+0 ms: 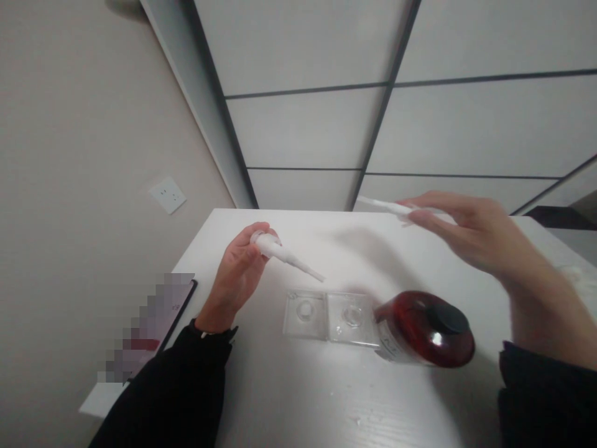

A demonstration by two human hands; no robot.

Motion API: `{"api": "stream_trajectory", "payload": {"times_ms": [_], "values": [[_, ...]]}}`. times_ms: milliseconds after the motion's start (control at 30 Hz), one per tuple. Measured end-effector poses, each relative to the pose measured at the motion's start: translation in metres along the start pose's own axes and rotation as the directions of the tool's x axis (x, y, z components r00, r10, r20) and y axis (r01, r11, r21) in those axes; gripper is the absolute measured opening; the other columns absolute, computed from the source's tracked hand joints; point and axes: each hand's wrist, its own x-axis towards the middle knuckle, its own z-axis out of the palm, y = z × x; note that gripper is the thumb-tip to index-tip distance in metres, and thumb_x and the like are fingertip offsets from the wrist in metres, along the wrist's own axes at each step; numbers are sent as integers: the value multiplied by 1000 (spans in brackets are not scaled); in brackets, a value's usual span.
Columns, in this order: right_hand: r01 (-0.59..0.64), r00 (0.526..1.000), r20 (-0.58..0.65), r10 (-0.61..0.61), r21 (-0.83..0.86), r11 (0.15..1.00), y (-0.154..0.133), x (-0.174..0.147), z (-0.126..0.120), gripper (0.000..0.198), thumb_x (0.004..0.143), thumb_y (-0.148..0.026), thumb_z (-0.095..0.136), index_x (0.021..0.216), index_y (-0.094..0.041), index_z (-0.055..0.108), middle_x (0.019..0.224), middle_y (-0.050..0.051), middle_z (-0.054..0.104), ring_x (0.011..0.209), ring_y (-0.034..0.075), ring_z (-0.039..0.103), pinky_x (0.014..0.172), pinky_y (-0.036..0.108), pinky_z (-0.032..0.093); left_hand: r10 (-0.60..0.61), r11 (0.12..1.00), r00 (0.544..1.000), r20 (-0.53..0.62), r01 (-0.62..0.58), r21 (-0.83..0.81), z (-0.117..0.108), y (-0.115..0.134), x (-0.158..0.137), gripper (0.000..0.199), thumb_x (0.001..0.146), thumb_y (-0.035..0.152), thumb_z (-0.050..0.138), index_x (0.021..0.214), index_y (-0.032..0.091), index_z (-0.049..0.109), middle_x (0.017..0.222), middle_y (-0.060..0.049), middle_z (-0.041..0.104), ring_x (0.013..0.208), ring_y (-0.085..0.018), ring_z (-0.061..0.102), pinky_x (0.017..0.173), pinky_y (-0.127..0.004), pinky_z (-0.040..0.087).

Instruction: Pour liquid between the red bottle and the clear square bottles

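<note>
My left hand [240, 267] is closed around the collar of a white pump head [275, 246], its thin dip tube pointing down to the right. My right hand [466, 230], raised over the far right of the table, pinches a slim white tube-like piece [385, 206] pointing left; blur and fingers hide its other end. Below and between the hands lie two joined clear plastic squares [305, 323], each with a round ring in its middle. Just right of them is a dark red bottle [415, 323] with a black cap [450, 318], seen from above.
The white table [280, 386] has a few small droplets or specks near its front. A phone-like flat device [158, 323], partly pixelated, lies at the left edge. A wall socket [168, 195] is on the left wall. Panelled doors [308, 130] stand behind the table.
</note>
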Motion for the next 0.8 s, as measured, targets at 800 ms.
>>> {"api": "stream_trajectory", "payload": {"times_ms": [800], "values": [[116,935,328,-136,80,990,-60,-11,-8,45,83,-77,71,85,-32,76,79,-1,77,61,21,70,49,30,53,55,996,975,217,-69,60,1,6,-6,32,79,53,90,96,27,82,92,-4,68,92,-18,61,85,-29,55]]}}
